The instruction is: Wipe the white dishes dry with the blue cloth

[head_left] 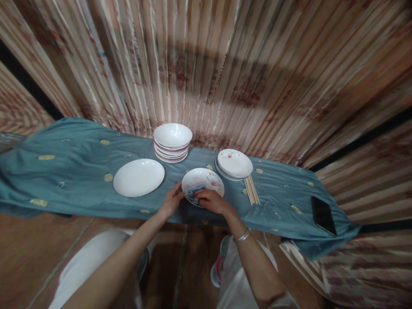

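Note:
A round white plate with a floral pattern (pixel 201 175) is in front of me near the table's front edge. My left hand (pixel 173 200) grips its left rim, the fingertips partly hidden at the edge. Inside the plate lies a crumpled blue cloth (pixel 194 192), with my right hand (pixel 213 201) closed over it and pressing it to the surface. To the left sits a larger plain white oval plate (pixel 139 178). Right of the held plate is a stack of floral plates (pixel 234 163), and beside it several wooden chopsticks (pixel 251 190) lie side by side.
Behind stands a stack of white bowls with red-banded rims (pixel 173 135). A dark phone (pixel 322 215) lies at the table's right end. Teal patterned cloth (pixel 77 171) covers the narrow table, and a pleated curtain (pixel 206 64) hangs along its back.

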A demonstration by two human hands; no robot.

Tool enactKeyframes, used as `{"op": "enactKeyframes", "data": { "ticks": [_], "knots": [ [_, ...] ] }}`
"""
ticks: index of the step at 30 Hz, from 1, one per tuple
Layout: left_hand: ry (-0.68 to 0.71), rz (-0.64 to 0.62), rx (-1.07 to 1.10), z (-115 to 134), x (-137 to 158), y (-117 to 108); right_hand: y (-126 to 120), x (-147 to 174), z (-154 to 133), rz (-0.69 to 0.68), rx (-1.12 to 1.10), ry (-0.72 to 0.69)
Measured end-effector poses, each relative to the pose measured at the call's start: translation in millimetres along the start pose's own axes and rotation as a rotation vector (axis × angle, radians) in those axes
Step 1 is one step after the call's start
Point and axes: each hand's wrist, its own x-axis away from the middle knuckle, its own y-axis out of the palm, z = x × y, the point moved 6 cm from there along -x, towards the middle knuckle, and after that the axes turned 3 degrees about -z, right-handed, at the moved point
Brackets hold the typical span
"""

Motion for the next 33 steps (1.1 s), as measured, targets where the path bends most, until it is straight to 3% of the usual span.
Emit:
{"op": "enactKeyframes", "data": {
  "ticks": [7, 19, 26, 33],
  "knots": [
    [0.013, 0.017, 0.002, 0, 0, -1, -13, 16, 5, -0.038, 0.044, 0.191],
    [-0.002, 0.028, 0.013, -1, 1, -2, -28, 29, 7, 0.043, 0.512, 0.497],
    [0.013, 0.034, 0.001, -1, 0, -3, -28, 25, 17, 0.124, 0.664, 0.534],
    [0.002, 0.036, -0.004, 0, 1, -2, -30, 16, 28, 0.222, 0.734, 0.438]
  ]
}}
